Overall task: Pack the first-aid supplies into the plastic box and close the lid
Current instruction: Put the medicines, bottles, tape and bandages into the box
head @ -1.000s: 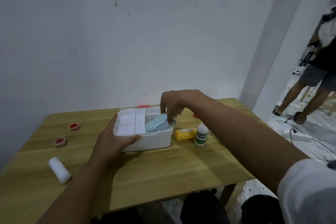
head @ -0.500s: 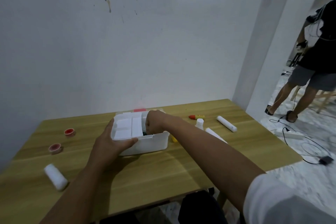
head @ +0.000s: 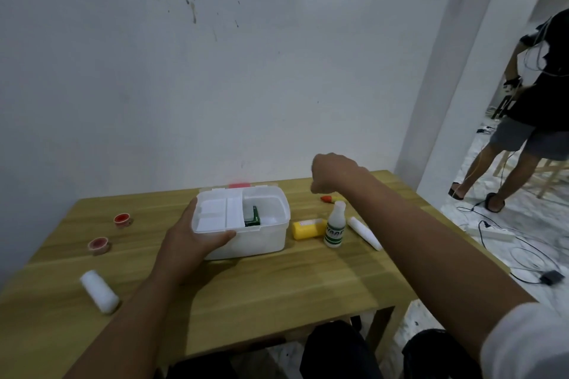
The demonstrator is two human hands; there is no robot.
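The step in hand looks like fetching the next supply, so keep the box [head: 246,224] pinned and reach for the nearest piece. Left of the box lie a gauze roll [head: 99,291] and two tape rolls [head: 123,220]. The left hand [head: 187,243] clasps the box's near-left corner, thumb along the front rim. Right of the box stand a yellow tube [head: 308,228] and a bottle [head: 335,224]. The right hand [head: 332,174] hovers above them, loosely curled, holding nothing visible

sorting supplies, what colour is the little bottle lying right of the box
Yellow bottle, seen in the head view.
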